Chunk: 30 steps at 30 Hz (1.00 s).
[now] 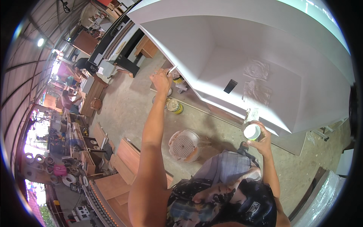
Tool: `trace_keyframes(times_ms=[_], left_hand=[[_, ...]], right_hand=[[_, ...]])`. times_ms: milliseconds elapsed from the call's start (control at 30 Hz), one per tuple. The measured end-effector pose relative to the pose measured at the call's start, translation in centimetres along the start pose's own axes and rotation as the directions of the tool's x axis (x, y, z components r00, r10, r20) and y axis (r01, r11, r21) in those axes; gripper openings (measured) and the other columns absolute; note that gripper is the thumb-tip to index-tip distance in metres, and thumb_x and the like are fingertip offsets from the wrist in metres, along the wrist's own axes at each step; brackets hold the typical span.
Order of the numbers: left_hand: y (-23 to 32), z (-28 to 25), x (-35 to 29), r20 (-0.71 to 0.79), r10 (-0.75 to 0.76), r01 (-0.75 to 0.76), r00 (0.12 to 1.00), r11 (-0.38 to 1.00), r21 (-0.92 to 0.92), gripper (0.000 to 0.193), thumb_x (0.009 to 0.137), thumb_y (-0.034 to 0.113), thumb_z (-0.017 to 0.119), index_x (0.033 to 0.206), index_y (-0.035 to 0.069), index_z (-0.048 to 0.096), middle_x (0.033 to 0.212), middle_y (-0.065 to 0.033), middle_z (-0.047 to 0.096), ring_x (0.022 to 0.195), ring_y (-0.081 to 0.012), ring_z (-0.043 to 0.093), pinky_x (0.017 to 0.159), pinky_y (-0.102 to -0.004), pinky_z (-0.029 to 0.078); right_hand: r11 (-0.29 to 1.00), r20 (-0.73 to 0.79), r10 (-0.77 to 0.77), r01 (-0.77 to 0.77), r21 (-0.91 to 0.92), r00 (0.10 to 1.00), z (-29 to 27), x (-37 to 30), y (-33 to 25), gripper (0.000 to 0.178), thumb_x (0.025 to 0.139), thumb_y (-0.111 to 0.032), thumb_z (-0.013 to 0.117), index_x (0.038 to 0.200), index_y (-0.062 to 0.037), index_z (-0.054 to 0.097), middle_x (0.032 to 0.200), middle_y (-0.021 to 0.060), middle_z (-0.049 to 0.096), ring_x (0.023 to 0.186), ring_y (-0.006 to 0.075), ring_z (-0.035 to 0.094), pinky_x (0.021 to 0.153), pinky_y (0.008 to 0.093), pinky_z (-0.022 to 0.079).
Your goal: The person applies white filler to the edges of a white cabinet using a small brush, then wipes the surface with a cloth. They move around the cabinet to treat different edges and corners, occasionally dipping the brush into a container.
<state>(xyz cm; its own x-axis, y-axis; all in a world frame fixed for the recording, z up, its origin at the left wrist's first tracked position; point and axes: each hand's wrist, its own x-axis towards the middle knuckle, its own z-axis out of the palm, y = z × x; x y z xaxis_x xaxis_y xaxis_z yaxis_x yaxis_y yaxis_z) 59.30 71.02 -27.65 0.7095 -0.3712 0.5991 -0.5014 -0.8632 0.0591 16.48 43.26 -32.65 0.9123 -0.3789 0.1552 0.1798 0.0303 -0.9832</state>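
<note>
- The person's left hand (162, 81) was raised beside the front edge of a large white cabinet (242, 38), its fingers pinched together on a slim white tool (172, 70), perhaps a brush; whether the tip touched the edge could not be told.
- The right hand (263, 140) was near the lower corner of the opening, its thumb and fingers clamped around a white cup (252, 131), held with its pale round top toward the camera; what it contained was unclear.
- As to what was done, the cabinet's visible inner faces and rim already looked white all over, with no large bare patch to be made out, so the work seemed well advanced.
- As to what was left, the edge beside the tool was probably the part in hand; small gaps or touch-ups would have been too fine to see, and the outer faces were mostly hidden.
- Crumpled clear plastic (257, 92) and a dark rectangle (230, 86) showed inside the cabinet, suggesting that it had not been cleared out.
- A yellow tin (174, 106) stood on the floor (130, 106) near a round perforated stool (184, 145), both apart from the hands.
</note>
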Motion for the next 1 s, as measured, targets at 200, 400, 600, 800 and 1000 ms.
trace_keyframes(times_ms=[200,400,600,800,1000], left_hand=[[-1.0,-1.4,2.2,-0.222,0.004,-0.024,0.975,0.996,-0.085,0.022,0.078,0.023,0.067,0.095,0.012,0.075,0.092,-0.0084,0.067,0.095,-0.0282,0.061,0.093,-0.0456,0.035],[1.4,-3.7,2.9,-0.292,-0.029,-0.003,0.956,0.994,-0.108,0.02,0.078,0.02,0.068,0.096,0.012,0.073,0.091,-0.0089,0.066,0.095,-0.0294,0.06,0.092,-0.0456,0.034],[0.8,-0.1,-0.7,-0.137,-0.035,0.021,0.99,0.995,-0.097,0.017,0.077,0.017,0.069,0.092,0.011,0.071,0.091,-0.0092,0.065,0.093,-0.0295,0.059,0.089,-0.0469,0.035],[6.1,3.0,-5.9,0.132,-0.059,0.113,0.989,0.885,-0.452,0.02,0.079,0.013,0.071,0.098,0.005,0.072,0.091,-0.0114,0.066,0.087,-0.0277,0.062,0.081,-0.0408,0.044],[20.7,-2.4,-8.4,0.45,0.205,0.342,0.869,0.407,-0.847,0.025,0.092,0.011,0.066,0.11,-0.007,0.067,0.085,-0.0005,0.061,0.082,-0.0055,0.053,0.072,-0.0209,0.043]], right_hand=[[1.0,0.011,-0.009,0.009,-0.008,1.0,0.0,0.2,0.0,0.06,0.062,-0.017,0.088,0.115,0.0009,0.065,0.118,0.0107,0.061,0.112,0.0216,0.057,0.099,0.0348,0.043],[1.0,0.009,-0.024,0.024,-0.006,1.0,-0.3,0.5,0.5,0.062,0.062,-0.018,0.088,0.116,0.0003,0.065,0.119,0.0112,0.061,0.112,0.0221,0.057,0.099,0.0354,0.043],[1.0,0.026,-0.007,0.007,-0.005,1.0,-0.5,0.7,0.2,0.065,0.062,-0.021,0.089,0.118,0.0006,0.064,0.119,0.0112,0.062,0.114,0.0231,0.057,0.1,0.0366,0.043],[0.996,-0.001,-0.041,0.04,-0.083,0.999,-2.8,1.6,0.4,0.067,0.06,-0.022,0.088,0.119,-0.0002,0.065,0.123,0.0122,0.061,0.118,0.0239,0.056,0.102,0.0382,0.043],[0.975,-0.017,-0.106,0.1,-0.198,0.994,-5.3,3.4,-0.4,0.066,0.059,-0.019,0.089,0.12,-0.0059,0.066,0.126,0.009,0.061,0.122,0.0256,0.055,0.106,0.0399,0.042]])
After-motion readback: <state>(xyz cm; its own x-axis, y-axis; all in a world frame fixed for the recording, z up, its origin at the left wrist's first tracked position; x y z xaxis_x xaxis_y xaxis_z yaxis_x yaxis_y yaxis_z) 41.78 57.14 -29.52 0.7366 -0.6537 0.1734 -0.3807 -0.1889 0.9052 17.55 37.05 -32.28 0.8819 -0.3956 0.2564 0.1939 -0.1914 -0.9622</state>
